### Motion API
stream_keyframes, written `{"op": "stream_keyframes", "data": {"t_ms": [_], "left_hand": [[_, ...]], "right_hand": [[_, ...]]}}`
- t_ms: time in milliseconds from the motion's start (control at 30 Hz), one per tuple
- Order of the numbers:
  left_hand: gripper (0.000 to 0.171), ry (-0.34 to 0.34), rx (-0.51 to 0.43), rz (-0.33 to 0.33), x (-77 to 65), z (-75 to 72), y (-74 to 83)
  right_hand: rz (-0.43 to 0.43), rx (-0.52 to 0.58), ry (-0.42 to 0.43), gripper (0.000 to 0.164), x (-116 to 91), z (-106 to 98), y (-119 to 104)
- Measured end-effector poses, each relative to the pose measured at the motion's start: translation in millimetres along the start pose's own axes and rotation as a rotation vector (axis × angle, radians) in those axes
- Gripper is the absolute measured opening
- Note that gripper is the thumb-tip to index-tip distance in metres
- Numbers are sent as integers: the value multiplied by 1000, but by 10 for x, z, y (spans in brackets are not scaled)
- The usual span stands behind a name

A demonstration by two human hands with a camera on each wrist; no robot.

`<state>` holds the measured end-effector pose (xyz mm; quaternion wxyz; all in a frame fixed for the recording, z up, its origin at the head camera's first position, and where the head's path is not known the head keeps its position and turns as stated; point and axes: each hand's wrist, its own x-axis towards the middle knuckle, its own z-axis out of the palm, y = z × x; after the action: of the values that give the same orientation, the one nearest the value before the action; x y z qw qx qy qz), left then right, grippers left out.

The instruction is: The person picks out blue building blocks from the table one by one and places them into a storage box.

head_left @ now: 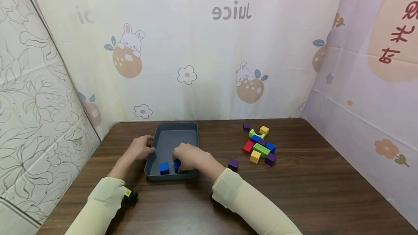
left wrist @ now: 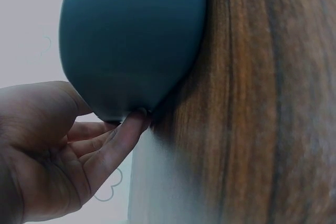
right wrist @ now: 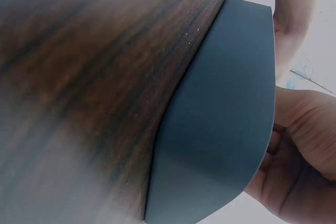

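A grey tray [head_left: 176, 177] stands on the table with my left hand [head_left: 142, 148] at its left side. Fingers [left wrist: 113, 150] of that hand touch the outer wall of the tray, while its thumb lies at the rim. Inside the near end of the tray, my right hand [head_left: 188, 157] holds a blue block [head_left: 176, 165], partly covered by the fingers. Just left of it sits another blue block [head_left: 164, 168]. In the right wrist view, the tray wall [right wrist: 220, 103] hides the right fingertips.
Right of the tray lies a group of blocks, among them a red block [head_left: 248, 146], a green block [head_left: 261, 150] and a yellow block [head_left: 255, 156]. A lone purple block [head_left: 233, 164] sits nearer the tray. Patterned curtains [head_left: 209, 46] bound the table at the back and sides.
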<state>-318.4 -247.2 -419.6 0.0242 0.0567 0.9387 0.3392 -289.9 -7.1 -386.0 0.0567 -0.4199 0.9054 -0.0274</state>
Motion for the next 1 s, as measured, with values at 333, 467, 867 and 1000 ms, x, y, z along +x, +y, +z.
{"op": "stream_keyframes", "data": {"t_ms": [333, 467, 867, 1000], "left_hand": [[51, 3, 4, -6, 7, -2, -4], [51, -1, 3, -4, 5, 2, -6], [52, 0, 12, -2, 9, -6, 9], [52, 0, 13, -1, 10, -3, -3]], "right_hand": [[-5, -10, -4, 18, -10, -14, -19], [1, -5, -7, 18, -23, -26, -31], [20, 9, -18, 26, -49, -77, -15], [39, 33, -21, 37, -78, -143, -6]]}}
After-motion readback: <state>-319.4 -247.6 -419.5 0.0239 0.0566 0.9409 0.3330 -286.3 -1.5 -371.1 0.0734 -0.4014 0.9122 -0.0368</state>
